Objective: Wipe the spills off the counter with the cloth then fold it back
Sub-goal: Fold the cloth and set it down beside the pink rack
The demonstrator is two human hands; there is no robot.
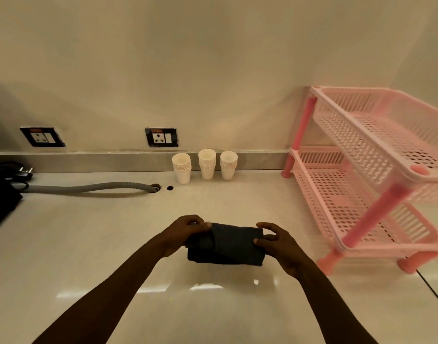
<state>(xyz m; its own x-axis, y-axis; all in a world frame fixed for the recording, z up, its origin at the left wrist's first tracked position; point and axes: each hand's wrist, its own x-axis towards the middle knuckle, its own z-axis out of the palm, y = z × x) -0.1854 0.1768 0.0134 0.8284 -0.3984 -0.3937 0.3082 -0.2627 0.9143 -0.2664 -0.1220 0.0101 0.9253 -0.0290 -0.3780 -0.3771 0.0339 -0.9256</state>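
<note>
While held at both ends: the dark cloth (225,243) sits in a folded bundle just above the pale counter (94,232), in front of the person.
Left hand (182,235): fingers pinched on the cloth's left end.
Right hand (277,244): thumb and fingers clamped on the right end.
Handling: likely light, soft and limp (layers sag and slide), not fragile.
Where to grip: the folded corners and edges, pinching all layers together.
Spills: none visible on the counter; folding looks nearly finished.
Nearby: paper cups (205,165) and pink rack (366,175), well apart.
</note>
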